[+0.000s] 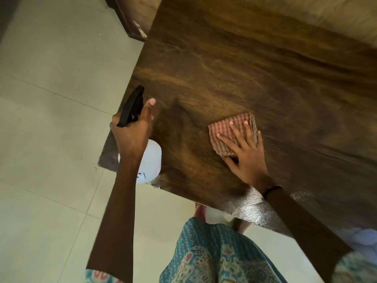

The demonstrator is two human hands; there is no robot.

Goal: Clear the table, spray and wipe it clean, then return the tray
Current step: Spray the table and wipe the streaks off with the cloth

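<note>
At the tabletop's [255, 68] near-left corner: spray bottle [150, 160] held in the air by the left hand [130, 135], fingers wrapped around the neck under the black trigger head [131, 107], index finger extended forward. Bottle's long axis runs roughly vertical, white body hanging below the fist over the table edge; nozzle points up-frame, away from the person along the left edge. Right hand [244, 152] lies flat with fingers spread and straight, pressing a folded red-and-tan striped cloth [230, 127] onto the wood, palm partly off the cloth's near edge. Cloth sits right of the bottle, well apart. Dark band on the right wrist. Tabletop is dark brown woodgrain, with a silvery worn strip along the near edge. Floor [51, 119] is pale large tiles. Blue patterned clothing [214, 252] at bottom of frame.
</note>
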